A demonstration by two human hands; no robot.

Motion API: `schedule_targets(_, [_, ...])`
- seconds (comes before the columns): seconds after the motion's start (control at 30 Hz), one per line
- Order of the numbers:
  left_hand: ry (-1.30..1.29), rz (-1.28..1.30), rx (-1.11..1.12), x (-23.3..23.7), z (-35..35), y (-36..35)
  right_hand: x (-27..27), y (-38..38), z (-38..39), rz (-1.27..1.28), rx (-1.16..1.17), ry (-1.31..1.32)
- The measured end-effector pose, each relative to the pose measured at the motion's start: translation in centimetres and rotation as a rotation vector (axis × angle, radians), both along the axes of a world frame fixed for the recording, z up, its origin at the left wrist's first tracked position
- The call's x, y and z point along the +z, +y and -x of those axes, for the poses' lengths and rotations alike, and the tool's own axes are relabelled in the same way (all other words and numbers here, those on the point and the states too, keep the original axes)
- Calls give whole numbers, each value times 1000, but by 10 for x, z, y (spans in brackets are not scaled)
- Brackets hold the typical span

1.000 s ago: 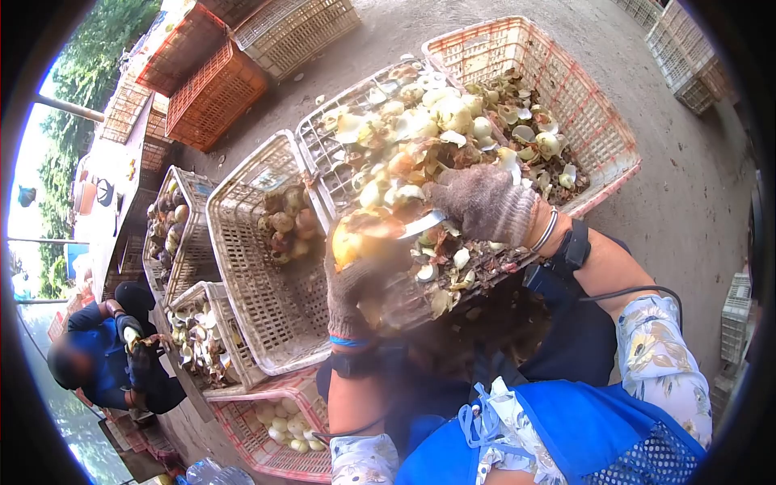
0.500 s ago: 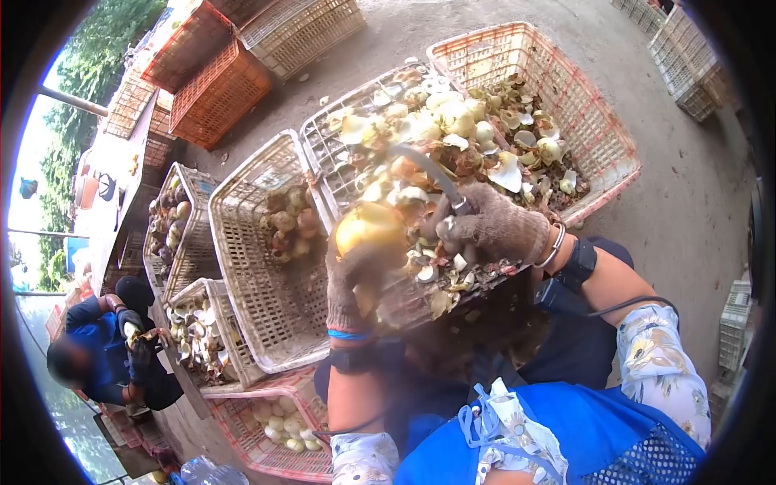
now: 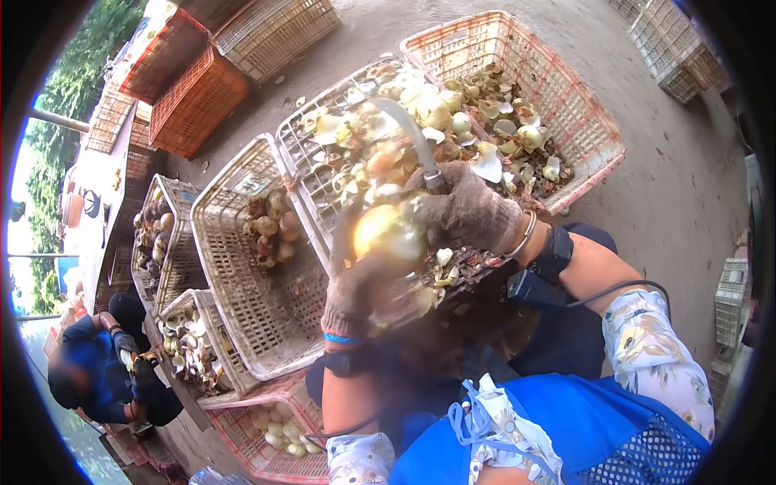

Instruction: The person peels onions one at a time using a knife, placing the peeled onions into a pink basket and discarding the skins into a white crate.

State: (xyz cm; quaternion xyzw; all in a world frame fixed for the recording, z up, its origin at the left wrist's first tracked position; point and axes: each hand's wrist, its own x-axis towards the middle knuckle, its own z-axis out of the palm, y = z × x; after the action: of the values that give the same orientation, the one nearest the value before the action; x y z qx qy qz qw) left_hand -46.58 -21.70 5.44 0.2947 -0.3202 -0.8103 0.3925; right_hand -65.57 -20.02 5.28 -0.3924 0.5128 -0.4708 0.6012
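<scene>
My left hand (image 3: 356, 291), in a brown glove, is closed around a yellowish onion (image 3: 390, 233), held over the edge of the heap of peelings. My right hand (image 3: 469, 208), gloved too, grips the handle of a curved knife (image 3: 410, 133), whose blade points up and to the left. Its fingers are right beside the onion; whether they touch it is blurred. Pale peels and onion pieces (image 3: 436, 105) lie on an upturned-looking crate (image 3: 293, 153) in front of both hands.
A red-white crate (image 3: 594, 162) holds peelings at the right. Left stand a crate (image 3: 267, 368) with unpeeled onions and a pink crate (image 3: 234, 420) with pale onions. Farther left, a person in blue (image 3: 101, 368) handles something. Orange crates (image 3: 194, 105) stand behind.
The right hand has come closer to the onion, and the knife has shifted left and up. The onion now shows a paler patch. The whole view has shifted slightly.
</scene>
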Motion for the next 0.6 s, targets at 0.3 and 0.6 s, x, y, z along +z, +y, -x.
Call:
schedule_targets(0.3, [-270, 241, 12, -8, -9, 0, -27, -43, 32, -140, -430, -280])
schedule_targets(0.6, [-33, 246, 129, 3, -7, 1, -12, 6, 12, 278, -33, 104])
